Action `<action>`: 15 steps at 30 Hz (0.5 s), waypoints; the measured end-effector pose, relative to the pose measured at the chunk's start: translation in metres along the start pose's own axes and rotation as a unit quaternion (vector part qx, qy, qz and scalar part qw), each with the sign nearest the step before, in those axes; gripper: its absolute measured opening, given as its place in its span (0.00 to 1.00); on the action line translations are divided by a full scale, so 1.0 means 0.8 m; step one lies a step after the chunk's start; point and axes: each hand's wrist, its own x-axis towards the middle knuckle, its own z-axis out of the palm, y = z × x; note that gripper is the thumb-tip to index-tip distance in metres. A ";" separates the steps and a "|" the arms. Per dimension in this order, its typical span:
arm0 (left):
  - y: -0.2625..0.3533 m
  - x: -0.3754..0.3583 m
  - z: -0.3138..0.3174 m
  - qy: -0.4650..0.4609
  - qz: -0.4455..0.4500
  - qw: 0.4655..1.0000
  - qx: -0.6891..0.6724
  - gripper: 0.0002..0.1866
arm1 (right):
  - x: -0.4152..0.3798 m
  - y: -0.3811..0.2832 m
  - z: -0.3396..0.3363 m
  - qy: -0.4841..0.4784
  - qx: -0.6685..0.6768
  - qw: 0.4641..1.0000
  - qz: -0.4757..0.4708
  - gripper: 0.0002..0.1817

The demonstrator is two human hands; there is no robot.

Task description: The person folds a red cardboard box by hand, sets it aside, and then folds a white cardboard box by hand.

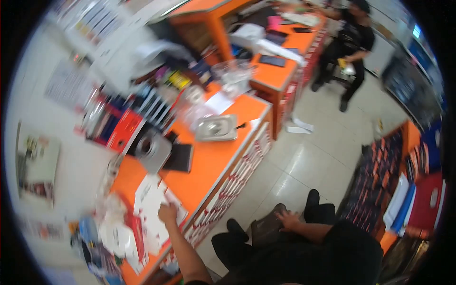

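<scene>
Desk point(202, 173) to my left, papers point(148, 206) on it beneath my left hand point(167, 213), tray point(204, 136) farther along, stacked goods point(365, 185) right.

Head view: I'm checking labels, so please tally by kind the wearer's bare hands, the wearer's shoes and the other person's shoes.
Left hand and right hand: 2
Wearer's left shoe and right shoe: 2
Other person's shoes: 2
Total: 6

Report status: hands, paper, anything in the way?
Left hand, fingers curled, at white paper. Right hand spread on brown item between the legs. Paper on orange counter; red-and-white packaging beside it.
</scene>
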 end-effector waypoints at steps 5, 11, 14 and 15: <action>0.015 0.013 -0.021 -0.004 -0.015 1.000 -0.011 0.19 | 0.061 -0.003 0.109 -0.238 -0.085 0.960 -0.121 0.48; -0.096 0.038 0.014 -0.070 0.031 0.963 -0.259 0.05 | 0.063 0.012 0.105 -0.218 -0.091 0.954 -0.185 0.32; -0.061 -0.001 -0.030 -0.113 -0.241 0.777 -0.570 0.06 | 0.072 0.017 0.126 -0.205 -0.083 0.958 -0.184 0.25; -0.064 -0.005 -0.025 -0.115 -0.234 0.777 -0.572 0.06 | 0.074 0.019 0.132 -0.200 -0.080 0.960 -0.181 0.25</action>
